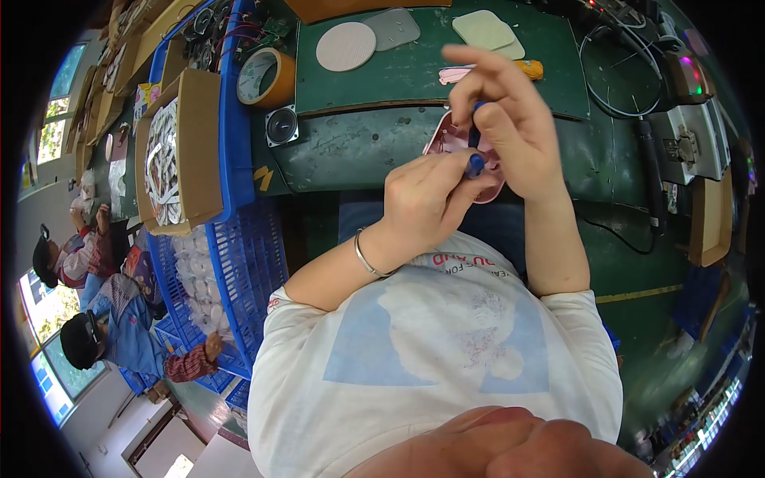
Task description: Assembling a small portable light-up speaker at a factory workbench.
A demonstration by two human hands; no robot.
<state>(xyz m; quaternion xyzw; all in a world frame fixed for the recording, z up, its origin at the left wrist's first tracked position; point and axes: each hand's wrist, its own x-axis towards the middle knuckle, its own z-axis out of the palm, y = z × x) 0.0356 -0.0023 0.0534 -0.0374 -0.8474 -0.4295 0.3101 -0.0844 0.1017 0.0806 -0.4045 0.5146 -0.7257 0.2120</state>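
Note:
A pink plastic shell (pixel 492 191) with an open, hollow inside is held at the bench's near edge, partly hidden by both hands. My left hand (pixel 426 191) is closed beside it, thumb and forefinger pinching a blue-ended piece (pixel 475 166); the rest of that piece is out of sight. Above the shell, my right hand (pixel 514 127) has its thumb and curled fingers on a slim black tool with a blue end (pixel 476 131). One finger of that hand points out to the left. The tool's tip cannot be made out.
On the green bench mat (pixel 351 88) lie a round pale disc (pixel 346 46), rounded plates (pixel 484 32) and an orange packet (pixel 529 69). Left are a tape roll (pixel 265 77), a small speaker (pixel 282 126), a carton of parts (pixel 203 151) and blue crates (pixel 239 271). Co-workers sit beyond.

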